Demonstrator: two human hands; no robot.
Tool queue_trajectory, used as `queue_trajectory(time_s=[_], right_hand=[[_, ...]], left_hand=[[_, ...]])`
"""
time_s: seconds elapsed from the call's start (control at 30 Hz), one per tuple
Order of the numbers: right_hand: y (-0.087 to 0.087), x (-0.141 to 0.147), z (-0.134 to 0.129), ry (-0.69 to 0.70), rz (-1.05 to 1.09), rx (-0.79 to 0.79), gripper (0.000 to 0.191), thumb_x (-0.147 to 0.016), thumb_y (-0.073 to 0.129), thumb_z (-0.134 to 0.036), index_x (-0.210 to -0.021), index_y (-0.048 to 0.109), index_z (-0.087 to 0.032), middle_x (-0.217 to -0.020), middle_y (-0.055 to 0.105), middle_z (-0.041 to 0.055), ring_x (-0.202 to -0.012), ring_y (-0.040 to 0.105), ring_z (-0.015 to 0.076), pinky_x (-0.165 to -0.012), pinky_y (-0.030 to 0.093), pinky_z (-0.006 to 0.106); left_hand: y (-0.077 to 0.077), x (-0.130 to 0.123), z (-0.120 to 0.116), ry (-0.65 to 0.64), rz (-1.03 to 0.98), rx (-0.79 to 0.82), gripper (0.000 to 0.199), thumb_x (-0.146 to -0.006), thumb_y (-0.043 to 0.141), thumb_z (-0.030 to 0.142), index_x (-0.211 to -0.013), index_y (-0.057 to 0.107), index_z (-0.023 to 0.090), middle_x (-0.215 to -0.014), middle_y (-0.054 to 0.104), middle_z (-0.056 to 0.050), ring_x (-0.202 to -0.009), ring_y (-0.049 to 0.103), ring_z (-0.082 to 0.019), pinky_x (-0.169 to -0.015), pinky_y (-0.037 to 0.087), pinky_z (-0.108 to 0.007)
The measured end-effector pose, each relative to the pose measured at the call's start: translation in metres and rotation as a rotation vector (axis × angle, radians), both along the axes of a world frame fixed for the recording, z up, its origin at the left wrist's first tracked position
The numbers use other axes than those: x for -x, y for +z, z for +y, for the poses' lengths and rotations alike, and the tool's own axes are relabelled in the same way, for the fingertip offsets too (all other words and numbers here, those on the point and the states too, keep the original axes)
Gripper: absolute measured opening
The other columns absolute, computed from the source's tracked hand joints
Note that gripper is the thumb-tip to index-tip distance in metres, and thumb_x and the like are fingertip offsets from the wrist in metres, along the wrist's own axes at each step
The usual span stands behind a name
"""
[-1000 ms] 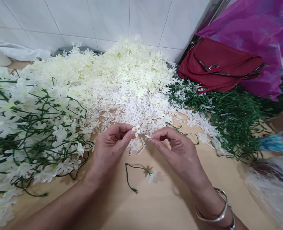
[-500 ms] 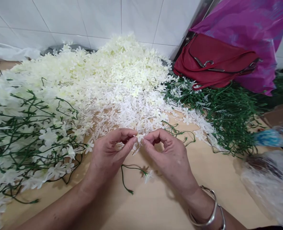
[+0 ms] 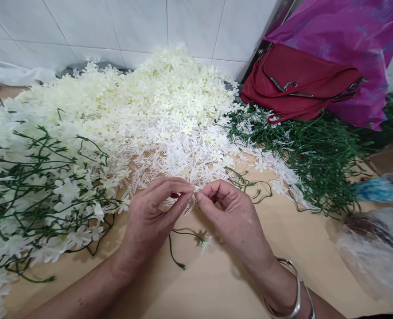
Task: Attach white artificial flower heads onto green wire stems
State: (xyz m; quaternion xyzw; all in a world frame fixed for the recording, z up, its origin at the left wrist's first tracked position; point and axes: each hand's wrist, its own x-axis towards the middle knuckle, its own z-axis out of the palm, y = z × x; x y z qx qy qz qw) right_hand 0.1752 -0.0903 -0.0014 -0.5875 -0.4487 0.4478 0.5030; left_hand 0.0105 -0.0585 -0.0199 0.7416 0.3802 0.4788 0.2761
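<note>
Both hands meet over the table, pinching one small white artificial flower (image 3: 197, 189) between them. My left hand (image 3: 158, 208) is closed, thumb and forefinger on the flower's left side. On its right side, the fingertips of my right hand (image 3: 231, 210) are closed on it too; a silver bangle circles that wrist. Fingers cover most of the flower. Just below the hands lies a green plastic stem (image 3: 188, 232) with a white bloom at its right end. Behind them spread loose white flower pieces (image 3: 173, 150) with thin stalks.
A tall heap of cream flowers (image 3: 176, 88) stands against the tiled wall. Flowers on green stems (image 3: 50, 190) fill the left side. At right are green stems (image 3: 329, 155), a red handbag (image 3: 309, 84), a purple plastic bag (image 3: 342, 26) and clear plastic wrapping (image 3: 372, 257).
My fingertips have drawn closer together over the flower, hiding more of it. The left fingers have shifted slightly right. The stem on the table lies where it was.
</note>
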Motion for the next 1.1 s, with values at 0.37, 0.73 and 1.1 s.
queue_trajectory(time_s=[0.37, 0.73, 1.1], right_hand=[[-0.0058, -0.0018, 0.0003, -0.064, -0.043, -0.147, 0.015, -0.082, 0.075, -0.025, -0.074, 0.063, -0.022, -0.072, 0.063, -0.0024, -0.070, 0.055, 0.0148, -0.070, 0.045, 0.031], [-0.0020, -0.0035, -0.0013, -0.017, -0.340, -0.258, 0.014, -0.086, 0.070, -0.011, -0.077, 0.070, -0.021, -0.071, 0.067, -0.0030, -0.068, 0.060, 0.0131, -0.068, 0.049, 0.028], [0.0018, -0.0008, -0.0023, -0.060, -0.251, -0.171, 0.013, -0.081, 0.067, -0.015, -0.072, 0.064, -0.023, -0.069, 0.066, -0.0025, -0.066, 0.060, 0.0143, -0.067, 0.051, 0.029]], left_hand=[[0.0001, -0.0043, 0.0001, -0.047, -0.397, 0.622, 0.008, -0.086, 0.084, 0.028, -0.092, 0.082, 0.023, -0.086, 0.079, -0.001, -0.078, 0.069, -0.013, -0.072, 0.056, -0.022], [0.0014, -0.0023, 0.0041, -0.071, -0.424, 0.726, 0.018, -0.082, 0.088, 0.037, -0.091, 0.084, 0.021, -0.081, 0.079, -0.002, -0.073, 0.068, -0.012, -0.070, 0.058, -0.022], [-0.0011, -0.0058, -0.0041, -0.084, -0.282, 0.380, 0.007, -0.088, 0.080, 0.021, -0.090, 0.084, 0.026, -0.102, 0.081, -0.004, -0.100, 0.074, -0.019, -0.090, 0.061, -0.032]])
